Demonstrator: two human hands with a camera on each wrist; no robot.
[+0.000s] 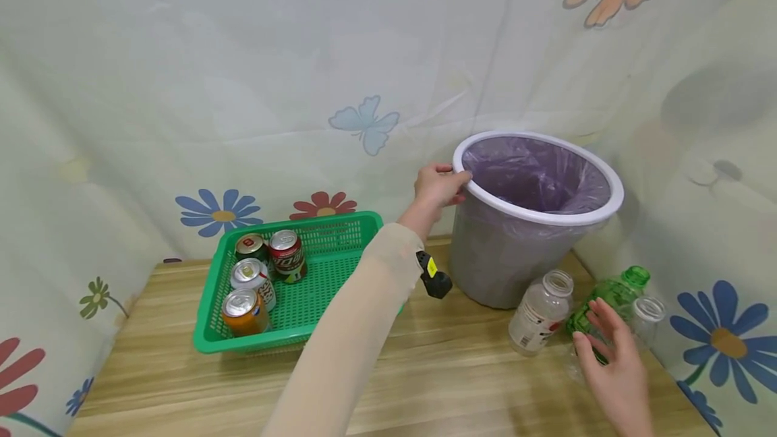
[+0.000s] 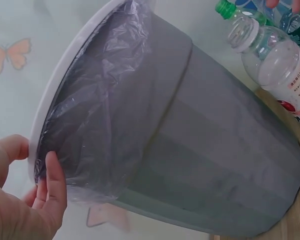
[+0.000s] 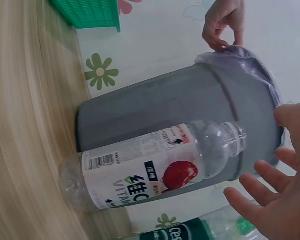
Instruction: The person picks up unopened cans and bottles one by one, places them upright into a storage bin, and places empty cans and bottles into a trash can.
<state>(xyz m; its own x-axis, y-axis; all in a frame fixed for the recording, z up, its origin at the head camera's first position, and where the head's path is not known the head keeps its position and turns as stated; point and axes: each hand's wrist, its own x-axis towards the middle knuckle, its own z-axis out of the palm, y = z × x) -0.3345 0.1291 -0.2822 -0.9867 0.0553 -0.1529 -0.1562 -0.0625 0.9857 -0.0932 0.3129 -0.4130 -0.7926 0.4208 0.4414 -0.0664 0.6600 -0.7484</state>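
My left hand [image 1: 438, 189] grips the white rim of a grey trash bin [image 1: 494, 255], thumb and fingers on either side of the edge. A translucent purple bag lines the bin [image 2: 230, 130] and folds over its outside. My right hand [image 1: 619, 369] hovers at the right with fingers spread, holding nothing. Nearest to it are a clear plastic bottle [image 3: 140, 165] with a white label and red fruit picture, a green bottle [image 1: 616, 292] and another clear bottle [image 1: 649, 309], partly hidden by the hand. The labelled bottle stands uncapped in front of the bin.
A green plastic basket [image 1: 328, 288] stands on the wooden table [image 1: 449, 383] to the left. Several drink cans, including an orange can [image 1: 245, 315] and a dark red can [image 1: 288, 258], stand in its left part. A patterned curtain [image 1: 243, 86] encloses the table's back and sides.
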